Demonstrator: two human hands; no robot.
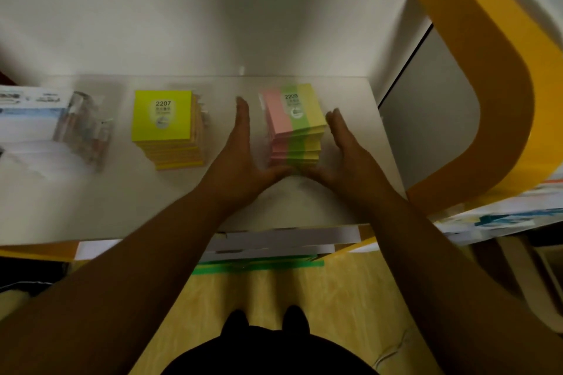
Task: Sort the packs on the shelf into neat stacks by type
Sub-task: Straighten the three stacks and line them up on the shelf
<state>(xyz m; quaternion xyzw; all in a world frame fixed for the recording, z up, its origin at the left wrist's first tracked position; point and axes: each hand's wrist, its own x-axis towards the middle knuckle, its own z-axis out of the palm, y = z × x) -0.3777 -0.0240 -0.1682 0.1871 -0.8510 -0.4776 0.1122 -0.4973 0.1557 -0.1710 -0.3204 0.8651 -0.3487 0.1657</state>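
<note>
A stack of striped pink, green and yellow packs (294, 122), top one marked 2209, stands on the white shelf (91, 207) right of centre. My left hand (243, 158) lies flat along its left side, fingers straight, a small gap between. My right hand (344, 146) lies flat along its right side, close to the packs. Both thumbs meet at the stack's front base. Further left stands a stack of plain yellow packs (166, 128) marked 2207, slightly uneven on its right side.
Clear plastic packets (83, 128) and white printed packs (27, 113) lie at the shelf's left end. A curved yellow frame (499, 76) bounds the shelf on the right. Paper stacks (274, 243) sit on the lower shelf below the front edge.
</note>
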